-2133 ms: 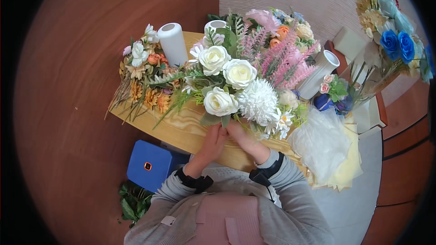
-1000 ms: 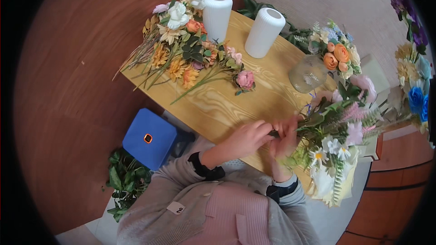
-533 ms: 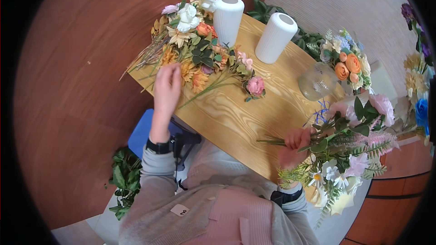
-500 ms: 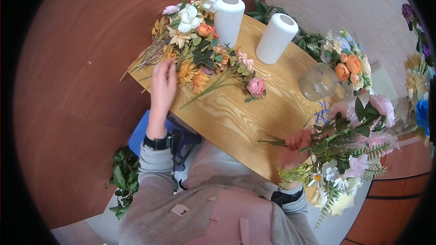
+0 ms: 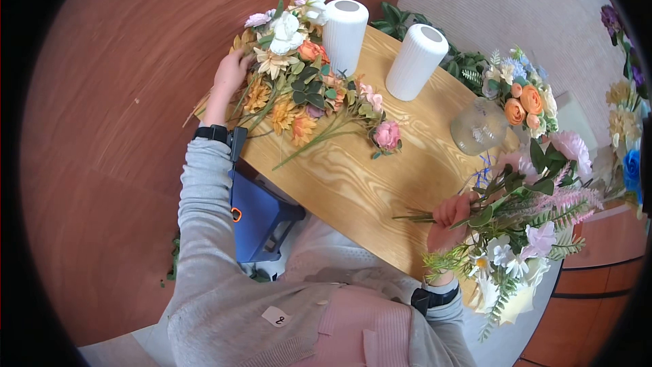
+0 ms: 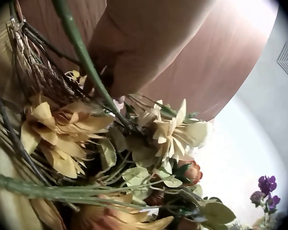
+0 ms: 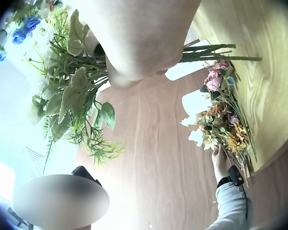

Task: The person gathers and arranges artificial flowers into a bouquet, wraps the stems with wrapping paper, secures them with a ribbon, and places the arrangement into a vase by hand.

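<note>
My right hand (image 5: 449, 219) grips the gathered green stems (image 5: 414, 216) of a bouquet at the table's right side. The bouquet's pink peonies (image 5: 570, 153), white daisies (image 5: 499, 258) and ferns lean out to the right, past the hand. At the table's left end, my left hand (image 5: 232, 71) reaches into a heap of loose artificial flowers, beside a cream flower (image 5: 274, 62) and orange daisies (image 5: 282, 115). In the left wrist view the left hand (image 6: 139, 52) is low over brown stems and a cream bloom (image 6: 173, 132); its fingertips are mostly hidden there.
Two white ribbed vases (image 5: 345, 34) stand at the back of the wooden table (image 5: 339, 183). A glass jar (image 5: 479, 129) sits near an orange and blue bouquet (image 5: 526, 102). A pink rose stem (image 5: 387, 134) lies mid-table. A blue stool (image 5: 261, 221) is below the front edge.
The bouquet, earlier held in front by both hands, has swung to the right in my right hand. My left hand has let go of it and moved left, then farther into the flower heap.
</note>
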Demonstrator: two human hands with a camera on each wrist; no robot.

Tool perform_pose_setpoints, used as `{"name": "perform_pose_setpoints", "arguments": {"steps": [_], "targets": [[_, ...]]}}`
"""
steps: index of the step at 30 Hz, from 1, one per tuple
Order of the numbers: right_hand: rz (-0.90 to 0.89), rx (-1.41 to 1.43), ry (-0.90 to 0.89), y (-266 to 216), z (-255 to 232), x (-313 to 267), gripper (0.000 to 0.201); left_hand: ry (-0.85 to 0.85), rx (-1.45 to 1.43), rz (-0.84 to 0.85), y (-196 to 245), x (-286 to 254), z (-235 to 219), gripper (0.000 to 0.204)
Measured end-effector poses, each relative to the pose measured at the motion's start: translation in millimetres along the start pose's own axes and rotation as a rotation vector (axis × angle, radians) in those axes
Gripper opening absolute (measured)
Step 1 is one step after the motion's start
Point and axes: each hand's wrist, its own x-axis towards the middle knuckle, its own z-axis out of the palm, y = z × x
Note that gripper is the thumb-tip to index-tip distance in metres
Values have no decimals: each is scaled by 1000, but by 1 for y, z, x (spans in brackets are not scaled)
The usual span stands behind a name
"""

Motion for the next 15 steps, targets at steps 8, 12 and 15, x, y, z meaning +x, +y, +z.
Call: {"name": "perform_pose_setpoints", "arguments": {"steps": [8,12,15], "targets": [[29,-80,73,-7,17,0,13,318,-274,-115,15,-3,-27,26],[18,-82,59,-6,18,1,14,430,-314,-86,35,-7,-55,29],[11,-85,55,-5,16,0,8,468,-290,-39,45,-8,-67,31]]}}
